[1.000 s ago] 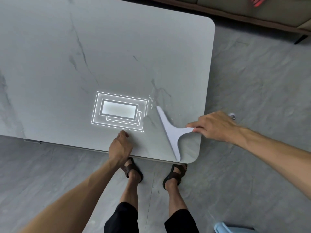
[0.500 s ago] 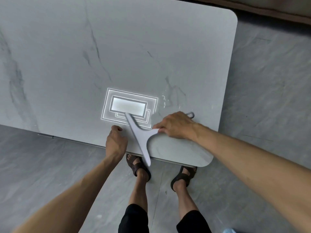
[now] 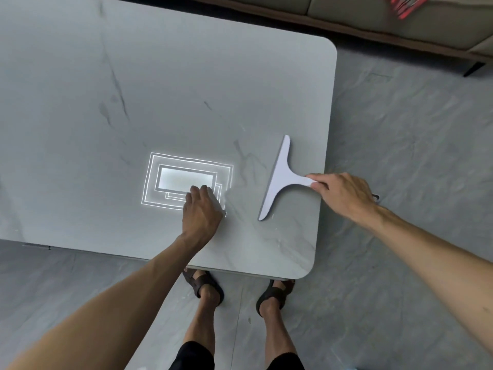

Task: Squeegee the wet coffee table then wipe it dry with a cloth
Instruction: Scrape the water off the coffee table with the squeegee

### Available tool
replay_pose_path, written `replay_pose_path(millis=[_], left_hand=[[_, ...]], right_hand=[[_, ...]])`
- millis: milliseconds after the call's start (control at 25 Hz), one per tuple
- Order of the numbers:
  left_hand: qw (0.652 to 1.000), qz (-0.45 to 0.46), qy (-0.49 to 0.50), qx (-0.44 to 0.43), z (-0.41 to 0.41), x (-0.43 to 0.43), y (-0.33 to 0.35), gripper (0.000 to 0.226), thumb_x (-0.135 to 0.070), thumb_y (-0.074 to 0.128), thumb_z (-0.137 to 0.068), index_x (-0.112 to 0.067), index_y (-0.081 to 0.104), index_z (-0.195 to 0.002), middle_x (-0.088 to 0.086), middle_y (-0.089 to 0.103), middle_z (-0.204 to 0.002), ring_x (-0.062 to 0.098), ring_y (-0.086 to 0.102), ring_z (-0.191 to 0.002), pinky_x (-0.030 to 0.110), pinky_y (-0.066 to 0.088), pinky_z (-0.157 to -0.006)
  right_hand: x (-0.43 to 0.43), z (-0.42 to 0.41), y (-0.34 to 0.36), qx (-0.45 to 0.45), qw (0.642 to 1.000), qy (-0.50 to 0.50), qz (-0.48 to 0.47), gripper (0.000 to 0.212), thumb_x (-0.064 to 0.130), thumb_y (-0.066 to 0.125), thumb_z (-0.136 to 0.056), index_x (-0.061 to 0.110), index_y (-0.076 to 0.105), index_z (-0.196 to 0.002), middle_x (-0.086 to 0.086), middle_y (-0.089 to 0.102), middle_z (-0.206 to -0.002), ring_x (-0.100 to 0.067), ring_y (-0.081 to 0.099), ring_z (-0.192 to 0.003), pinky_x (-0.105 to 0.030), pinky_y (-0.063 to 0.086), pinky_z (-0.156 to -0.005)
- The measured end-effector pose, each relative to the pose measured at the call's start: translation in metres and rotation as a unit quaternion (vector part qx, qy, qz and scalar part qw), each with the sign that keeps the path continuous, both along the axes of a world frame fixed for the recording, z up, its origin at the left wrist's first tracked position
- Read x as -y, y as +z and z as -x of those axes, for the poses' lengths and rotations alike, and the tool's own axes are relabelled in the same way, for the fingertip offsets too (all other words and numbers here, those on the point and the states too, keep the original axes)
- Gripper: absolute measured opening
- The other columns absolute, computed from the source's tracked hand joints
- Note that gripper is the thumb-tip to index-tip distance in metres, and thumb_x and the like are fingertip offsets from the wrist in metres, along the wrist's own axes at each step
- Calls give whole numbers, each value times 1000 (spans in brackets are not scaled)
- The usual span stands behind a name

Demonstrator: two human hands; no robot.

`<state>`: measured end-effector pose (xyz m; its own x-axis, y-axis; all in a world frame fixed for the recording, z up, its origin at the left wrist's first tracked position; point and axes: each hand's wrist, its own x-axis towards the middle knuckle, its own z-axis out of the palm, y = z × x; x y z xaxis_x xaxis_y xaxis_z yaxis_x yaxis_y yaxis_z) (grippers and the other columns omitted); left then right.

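You stand at the near right corner of the grey, marble-veined table [image 3: 165,84], your sandalled feet [image 3: 206,285] showing just past its front edge. Your right hand [image 3: 344,194] holds the white T-shaped squeegee [image 3: 278,178] by its handle, fingers [image 3: 316,180] closed around the stem where it narrows. The blade runs from near to far, slightly tilted, over the right part of the tabletop, close to the right edge; whether its edge presses on the surface cannot be told from above. Your right wrist and forearm hang out beyond the table's right side, over the grey floor [image 3: 413,145].

Your left hand [image 3: 201,209] rests on the tabletop to the left of the squeegee and apart from it, palm down, fingers together and loosely curled, gripping nothing. Its fingertips lie over the lower right part of a bright rectangular reflection of a ceiling light [image 3: 170,180] on the glossy surface. A faint wet sheen and a few droplets [image 3: 244,156] show between the reflection and the blade. A sofa base [image 3: 373,30] runs along the far side, beyond the table.
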<state>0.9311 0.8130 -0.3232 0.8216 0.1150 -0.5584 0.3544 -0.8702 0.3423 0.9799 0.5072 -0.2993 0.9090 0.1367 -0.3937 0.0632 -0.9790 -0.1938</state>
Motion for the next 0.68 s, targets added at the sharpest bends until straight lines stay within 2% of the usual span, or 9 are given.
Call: replay_pose_path(millis=[80, 160, 280, 360, 440, 520, 560, 600, 680], left_hand=[[998, -53, -20, -19, -14, 7, -3, 75, -25, 70, -83, -1, 27, -139, 27, 28, -144, 43, 31, -131, 46, 30, -109], [993, -94, -39, -56, -30, 9, -13, 109, -41, 77, -75, -4, 7, -149, 33, 6, -152, 53, 12, -140, 53, 19, -115], [991, -111, -19, -71, -53, 8, -39, 134, -50, 84, -61, -10, -6, -151, 36, -5, -152, 61, 2, -138, 60, 12, -116], [990, -118, -19, -70, -59, 6, -57, 138, -52, 85, -57, -12, -8, -151, 39, -6, -151, 65, 1, -135, 63, 12, -114], [988, -136, -36, -60, -60, 5, -72, 139, -56, 84, -55, -12, -7, -151, 43, -2, -148, 68, 5, -133, 64, 18, -110], [987, -149, -45, -47, -60, 1, -83, 135, -56, 83, -56, -12, -2, -152, 45, 3, -146, 70, 11, -130, 64, 24, -107], [987, -151, -45, -38, -59, 1, -87, 129, -53, 81, -61, -11, 0, -152, 46, 6, -145, 71, 13, -128, 64, 26, -106], [987, -153, -48, -33, -59, 0, -88, 124, -50, 79, -65, -10, 1, -152, 47, 8, -145, 72, 16, -127, 65, 28, -105], [984, -158, -61, -47, -60, -1, -89, 128, -55, 79, -63, -8, -1, -152, 49, 8, -144, 72, 17, -126, 65, 30, -104]], right_hand=[[7, 0, 15, 7, 1000, -6, 10, 28, 41, 47, -96, 42, 61, -121, -5, 73, -100, -35, 65, -87, -35, 44, -64], [8, -23, 26, 2, 998, -58, -3, 27, 40, 44, -97, 37, 61, -118, -8, 71, -98, -37, 63, -85, -35, 43, -63], [-1, -92, 29, -25, 983, -170, -62, 30, 36, 37, -96, 22, 59, -112, -14, 67, -100, -39, 61, -89, -38, 44, -70], [-19, -146, 22, -24, 961, -251, -114, 36, 36, 31, -96, 17, 54, -116, -18, 63, -104, -37, 62, -92, -39, 47, -75], [-45, -203, 11, -9, 927, -336, -165, 35, 35, 26, -98, 19, 51, -117, -15, 58, -96, -30, 61, -77, -36, 45, -59], [-77, -253, 4, -25, 864, -446, -232, 33, 32, 27, -99, 20, 54, -112, -10, 54, -82, -22, 51, -60, -31, 42, -48], [-93, -270, 3, -47, 833, -487, -259, 30, 31, 29, -99, 19, 56, -103, -7, 51, -76, -21, 47, -59, -31, 43, -45], [-107, -280, 1, -66, 823, -497, -267, 27, 30, 31, -98, 18, 56, -96, -6, 49, -73, -21, 46, -60, -30, 44, -42], [-132, -288, -9, -87, 854, -449, -247, 26, 26, 36, -97, 14, 59, -103, -9, 56, -83, -24, 53, -67, -28, 49, -48]])
